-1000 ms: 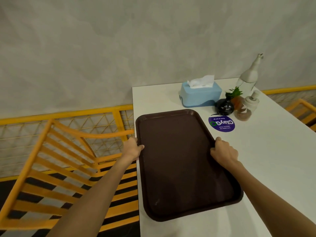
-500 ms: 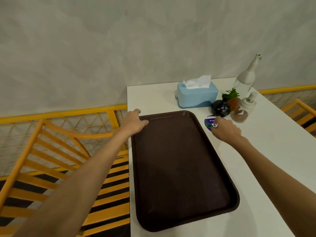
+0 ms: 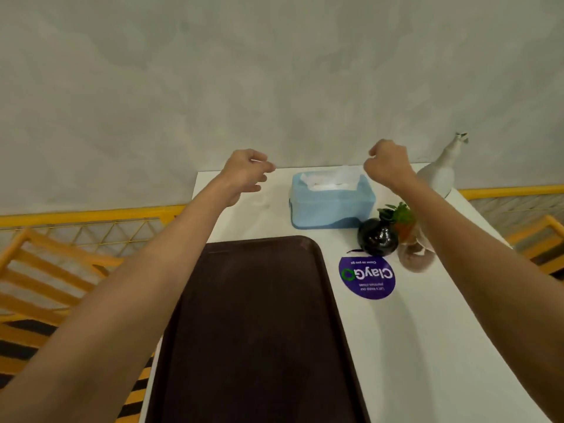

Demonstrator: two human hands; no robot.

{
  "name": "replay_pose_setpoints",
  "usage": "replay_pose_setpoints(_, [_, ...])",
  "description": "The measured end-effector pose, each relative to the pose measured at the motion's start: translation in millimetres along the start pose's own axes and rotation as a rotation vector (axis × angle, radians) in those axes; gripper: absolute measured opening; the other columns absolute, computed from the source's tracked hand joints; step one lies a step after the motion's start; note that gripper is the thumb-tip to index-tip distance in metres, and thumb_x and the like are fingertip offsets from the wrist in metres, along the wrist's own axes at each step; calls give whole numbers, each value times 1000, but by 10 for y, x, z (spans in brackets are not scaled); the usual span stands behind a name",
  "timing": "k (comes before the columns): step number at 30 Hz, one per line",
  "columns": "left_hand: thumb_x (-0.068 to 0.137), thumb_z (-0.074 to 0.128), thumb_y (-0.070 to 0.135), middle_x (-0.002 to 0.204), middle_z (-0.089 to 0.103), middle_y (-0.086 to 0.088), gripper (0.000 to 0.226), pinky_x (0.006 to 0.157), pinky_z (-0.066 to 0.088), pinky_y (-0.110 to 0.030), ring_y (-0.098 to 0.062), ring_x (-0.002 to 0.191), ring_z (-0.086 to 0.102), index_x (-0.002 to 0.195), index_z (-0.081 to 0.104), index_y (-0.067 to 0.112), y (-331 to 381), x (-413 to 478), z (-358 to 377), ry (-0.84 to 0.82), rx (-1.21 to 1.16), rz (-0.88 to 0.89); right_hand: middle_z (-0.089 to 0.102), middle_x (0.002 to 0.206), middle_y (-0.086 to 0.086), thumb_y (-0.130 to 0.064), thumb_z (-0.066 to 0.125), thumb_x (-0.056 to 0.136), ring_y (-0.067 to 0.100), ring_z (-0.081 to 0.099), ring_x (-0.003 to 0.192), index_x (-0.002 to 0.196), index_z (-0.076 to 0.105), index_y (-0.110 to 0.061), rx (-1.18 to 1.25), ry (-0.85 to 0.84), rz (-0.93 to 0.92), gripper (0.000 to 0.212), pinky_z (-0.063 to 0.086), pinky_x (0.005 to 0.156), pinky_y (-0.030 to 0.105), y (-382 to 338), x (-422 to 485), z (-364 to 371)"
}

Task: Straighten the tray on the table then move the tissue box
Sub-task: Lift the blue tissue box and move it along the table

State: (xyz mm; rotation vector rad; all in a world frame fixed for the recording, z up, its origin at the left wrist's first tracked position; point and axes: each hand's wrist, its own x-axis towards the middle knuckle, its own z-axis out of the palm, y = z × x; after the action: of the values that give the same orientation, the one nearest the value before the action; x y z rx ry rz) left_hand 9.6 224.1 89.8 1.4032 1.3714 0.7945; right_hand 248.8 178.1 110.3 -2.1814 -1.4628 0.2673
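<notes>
Lying flat on the white table, the dark brown tray has its long sides roughly parallel to the table's left edge; neither hand touches it. Beyond its far rim stands the pale blue tissue box, white tissue showing at its top slot, close to the grey wall. Both forearms reach forward above the tray. The left hand hovers left of the box, fingers loosely curled and empty. The right hand hovers at the box's right end, curled into a loose fist; contact with the box appears lacking but is uncertain. Right of the box: black vase, white bottle, purple sticker.
</notes>
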Motion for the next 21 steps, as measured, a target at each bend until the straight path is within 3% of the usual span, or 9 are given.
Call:
replay_pose_setpoints(3, [92,58,14,107,56,-9,18,86,52,-36,-22,94,57,109,58,9,-50,270,218,53,-218,-127,57,116,29,0,43,94,36,55,109,114,53,12,46,-60,103,25,43,93,38,140,393,57])
replay_pose_setpoints(5, [94,55,16,116,54,-14,25,86,49,-37,-25,100,55,116,56,4,-160,432,356,70,-246,-201,58,106,26,1,42,95,35,54,104,117,51,15,87,-114,179,28,44,95,39,274,579,160])
replay_pose_setpoints(7, [95,54,21,136,50,-16,45,92,47,-39,-30,118,53,134,47,2,-278,556,502,58,-230,-281,48,75,15,0,40,96,30,47,89,93,55,13,85,-176,243,20,43,82,34,349,693,265])
replay_pose_setpoints(9, [96,52,26,148,40,-15,54,101,44,-43,-33,132,44,143,36,5,-365,626,641,43,-210,-357,39,67,11,-2,38,98,28,44,80,64,43,-2,91,-260,290,34,37,72,29,393,786,353])
replay_pose_setpoints(10, [97,51,29,151,36,-14,57,103,43,-44,-34,135,40,146,31,7,-395,647,707,30,-207,-387,47,75,16,-3,38,99,28,47,81,65,45,-2,102,-302,306,35,39,71,27,420,824,384])
replay_pose_setpoints(12, [98,47,32,155,29,-13,61,106,41,-46,-35,138,36,149,24,9,-431,676,826,-1,-192,-428,56,114,21,-8,37,99,26,52,99,104,59,6,165,-383,325,27,46,77,33,520,903,493])
replay_pose_setpoints(14, [99,44,33,156,27,-12,60,108,39,-46,-35,138,36,150,22,10,-442,691,929,-30,-172,-445,52,126,13,-16,40,96,24,47,101,132,48,0,276,-440,368,40,49,79,40,573,929,565])
replay_pose_setpoints(18, [99,39,38,152,33,-8,53,98,39,-42,-33,134,37,145,32,12,-461,710,1045,-87,-155,-458,43,109,15,-17,42,98,37,47,118,113,47,0,267,-485,487,23,40,103,48,535,964,612])
replay_pose_setpoints(21, [99,35,40,149,38,-7,50,95,37,-40,-29,123,41,141,38,13,-457,681,1090,-114,-150,-455,48,99,18,-22,44,96,42,49,83,112,44,-4,302,-535,558,24,48,75,54,576,950,598])
